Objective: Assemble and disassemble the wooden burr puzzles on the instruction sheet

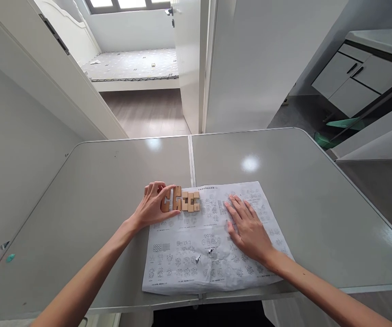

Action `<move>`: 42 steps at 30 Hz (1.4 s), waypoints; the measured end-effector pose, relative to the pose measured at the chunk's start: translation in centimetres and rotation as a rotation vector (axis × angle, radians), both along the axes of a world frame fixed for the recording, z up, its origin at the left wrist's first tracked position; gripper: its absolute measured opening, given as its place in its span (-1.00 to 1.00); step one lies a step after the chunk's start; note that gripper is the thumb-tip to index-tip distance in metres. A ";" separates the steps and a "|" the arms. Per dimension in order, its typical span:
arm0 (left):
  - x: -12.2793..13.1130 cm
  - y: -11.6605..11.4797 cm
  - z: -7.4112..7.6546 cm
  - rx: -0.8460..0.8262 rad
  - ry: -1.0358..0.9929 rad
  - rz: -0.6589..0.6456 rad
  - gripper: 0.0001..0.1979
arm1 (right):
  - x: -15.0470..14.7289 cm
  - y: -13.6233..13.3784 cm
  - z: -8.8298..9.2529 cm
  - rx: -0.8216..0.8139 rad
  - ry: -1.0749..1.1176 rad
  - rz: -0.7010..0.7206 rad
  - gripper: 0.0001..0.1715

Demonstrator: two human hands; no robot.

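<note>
My left hand (155,204) is at the upper left edge of the printed paper sheet (196,231), its thumb and fingers curved around notched brown wooden puzzle pieces (177,194). The thumb touches their near end and a finger their far end. Lighter wooden puzzle pieces (191,202) sit just right of these, side by side. My right hand (248,227) lies flat on the sheet's right part, fingers stretched out and holding nothing. Rows of small line drawings and text cover the creased sheet. Two small silvery pieces (197,260) rest on its lower middle.
The grey table (114,190) has a pale seam down its middle. A small green item (10,258) is near its left edge. Past the far edge, an open door (191,59) shows a bed (134,63). White cabinets (355,77) stand at the right.
</note>
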State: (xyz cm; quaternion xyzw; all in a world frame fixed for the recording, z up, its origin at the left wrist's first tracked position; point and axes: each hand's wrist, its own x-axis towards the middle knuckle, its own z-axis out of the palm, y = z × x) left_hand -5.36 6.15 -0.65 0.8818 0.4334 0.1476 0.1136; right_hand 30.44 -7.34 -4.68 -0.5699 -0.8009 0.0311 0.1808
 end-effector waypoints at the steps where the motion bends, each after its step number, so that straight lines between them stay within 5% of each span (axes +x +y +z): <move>1: 0.0 -0.3 0.1 0.002 -0.001 0.005 -0.17 | 0.0 0.0 0.0 0.000 0.002 -0.001 -0.20; 14: -0.6 -9.6 0.6 -0.025 -0.004 0.012 -0.14 | 0.2 0.0 0.3 -0.017 0.039 0.011 -0.34; 20: 1.2 -12.4 1.2 -0.059 -0.028 -0.094 0.00 | -1.3 -0.9 2.5 -0.014 0.228 -0.035 -0.50; 23: 1.6 -13.8 1.3 -0.037 -0.074 0.021 -0.07 | -3.7 -2.1 4.4 -0.086 0.337 -0.019 -0.66; 27: 2.2 -16.1 1.3 0.070 -0.181 0.356 -0.62 | -8.1 -3.9 6.3 -0.310 0.411 -0.028 -0.88; 30: 2.8 -17.7 1.6 0.125 -0.196 0.448 -0.84 | -11.1 -4.7 6.9 -0.439 0.392 -0.080 -0.89; 42: 2.2 -19.2 1.2 0.028 -0.089 0.618 -0.67 | -14.9 -2.8 8.6 -0.663 0.048 -0.209 -0.73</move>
